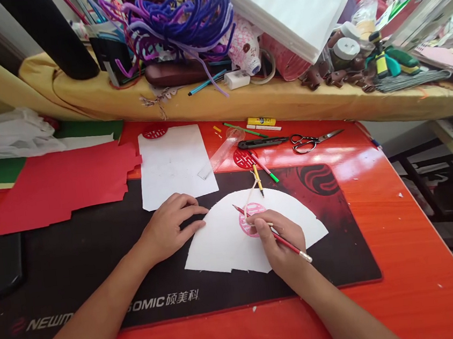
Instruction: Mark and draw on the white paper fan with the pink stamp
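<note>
A white fan-shaped sheet of paper [213, 241] lies on the black desk mat, with a pink round pattern [250, 208] near its middle. My right hand [278, 237] is closed around a red pencil [286, 243], whose point hangs over the paper beside that pattern. A pale cord [250, 194] runs up from those fingers towards a yellow pen [258, 179] at the sheet's top edge; how it is fastened is unclear. With fingers loosely spread, my left hand [175, 223] rests at the left edge of the fan-shaped paper and holds nothing.
Behind the fan paper lie a white sheet [173, 164], a clear ruler [220, 154], a black utility knife [262, 142], scissors [308, 142] and a pink marker [264, 165]. Red paper [61, 181] covers the left side. A cluttered yellow-covered ledge [203, 104] bounds the back.
</note>
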Available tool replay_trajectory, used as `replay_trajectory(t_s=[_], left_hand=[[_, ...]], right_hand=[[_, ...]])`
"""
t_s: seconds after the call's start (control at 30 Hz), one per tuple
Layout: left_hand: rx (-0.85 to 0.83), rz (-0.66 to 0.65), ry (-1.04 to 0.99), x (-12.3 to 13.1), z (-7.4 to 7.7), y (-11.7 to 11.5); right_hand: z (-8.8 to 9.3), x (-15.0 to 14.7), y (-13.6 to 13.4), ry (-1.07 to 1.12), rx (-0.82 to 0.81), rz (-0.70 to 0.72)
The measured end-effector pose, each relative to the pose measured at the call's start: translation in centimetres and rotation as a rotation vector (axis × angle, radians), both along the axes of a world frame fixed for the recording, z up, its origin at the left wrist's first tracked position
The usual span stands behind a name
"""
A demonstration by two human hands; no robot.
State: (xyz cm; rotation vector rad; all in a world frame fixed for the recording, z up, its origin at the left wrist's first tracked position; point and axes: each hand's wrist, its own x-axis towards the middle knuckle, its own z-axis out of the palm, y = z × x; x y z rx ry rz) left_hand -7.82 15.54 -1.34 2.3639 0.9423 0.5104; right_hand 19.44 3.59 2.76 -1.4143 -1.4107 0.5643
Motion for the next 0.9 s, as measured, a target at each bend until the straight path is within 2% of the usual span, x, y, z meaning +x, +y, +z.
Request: replay_trajectory(t_s=[0.13,0.23,0.5,0.9], left_hand=[[-0.003,0.004,0.005,0.0,0.0,0.0],[-0.002,0.004,0.003,0.0,0.1,0.0],[0.015,0.005,-0.014,0.0,0.1,0.0],[0.032,-0.003,-0.011,0.0,0.2,0.1]], right_hand=[[0.0,-0.3,-0.1,-0.151,0.122,0.099],[-0.1,-0.3,0.1,-0.208,0.18,0.094],[-0.9,-0.4,-0.1,-0.269,0.225,0.14],[-1.4,-0.4,-0.3,-0.33,0.238,0.106]])
